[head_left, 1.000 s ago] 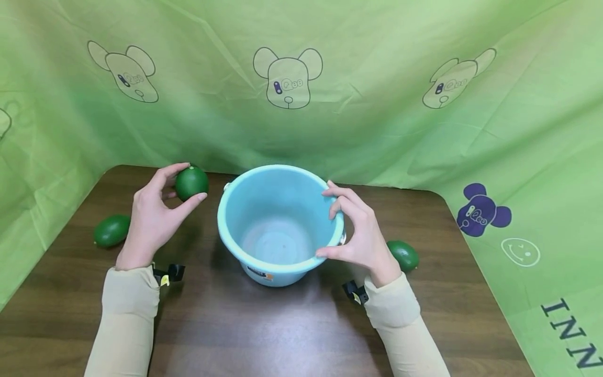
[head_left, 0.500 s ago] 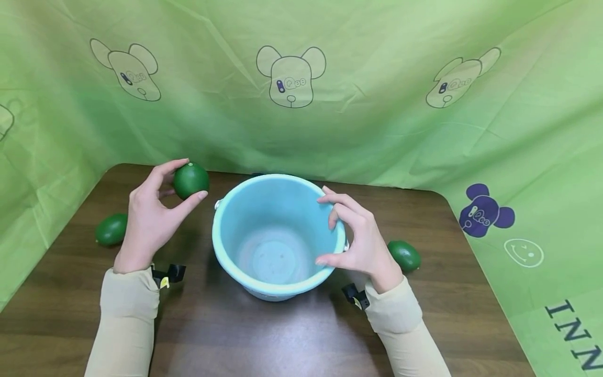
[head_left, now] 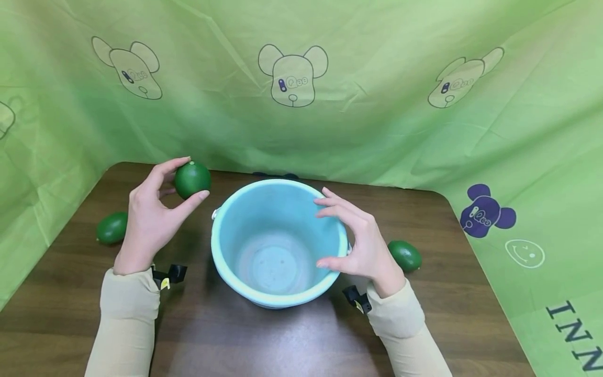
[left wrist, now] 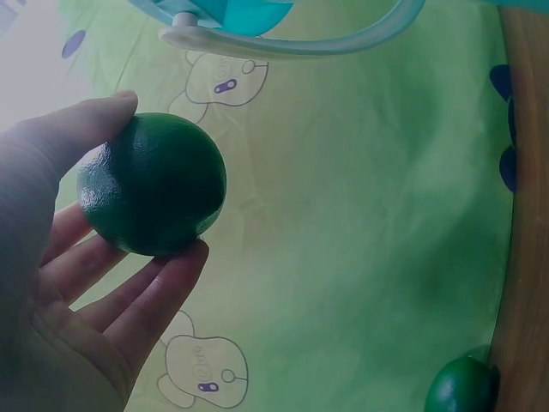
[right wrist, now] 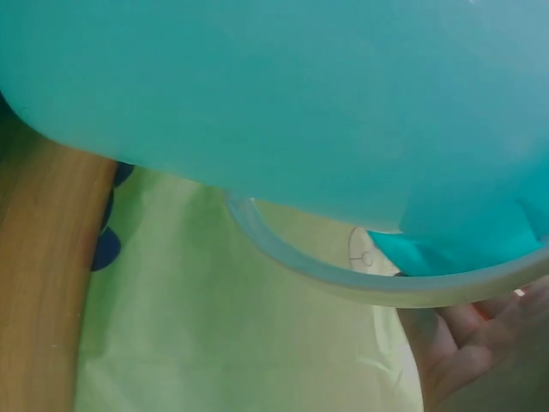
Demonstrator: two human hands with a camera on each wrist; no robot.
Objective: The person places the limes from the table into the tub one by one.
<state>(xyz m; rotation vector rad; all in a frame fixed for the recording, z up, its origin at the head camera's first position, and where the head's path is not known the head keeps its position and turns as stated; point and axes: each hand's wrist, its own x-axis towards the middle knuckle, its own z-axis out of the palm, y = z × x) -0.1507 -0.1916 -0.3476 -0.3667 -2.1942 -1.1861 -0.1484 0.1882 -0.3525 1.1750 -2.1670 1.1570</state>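
My left hand (head_left: 153, 214) holds a dark green oval fruit (head_left: 192, 179) between thumb and fingertips, above the table left of the bucket. The left wrist view shows this glossy fruit (left wrist: 154, 184) close up, thumb over it and fingers beneath. A light blue plastic bucket (head_left: 215, 246) stands in the middle, its mouth toward me and nothing inside. At its right rim is my right hand (head_left: 365, 241), fingers stretched loosely over the mouth. In the right wrist view, the bucket wall (right wrist: 257, 94) and its pale handle (right wrist: 343, 279) partly cover this hand; fingertip contact cannot be made out.
A second green fruit (head_left: 112, 228) lies on the table left of my left wrist, and a third green fruit (head_left: 404, 255) right of my right wrist. The brown wooden table (head_left: 282, 351) ends at a green cloth (head_left: 367, 141) printed with bear heads.
The bucket has come toward me, and its front label has gone from view. My right hand's fingers have straightened at its rim. The left hand and its fruit have barely moved.
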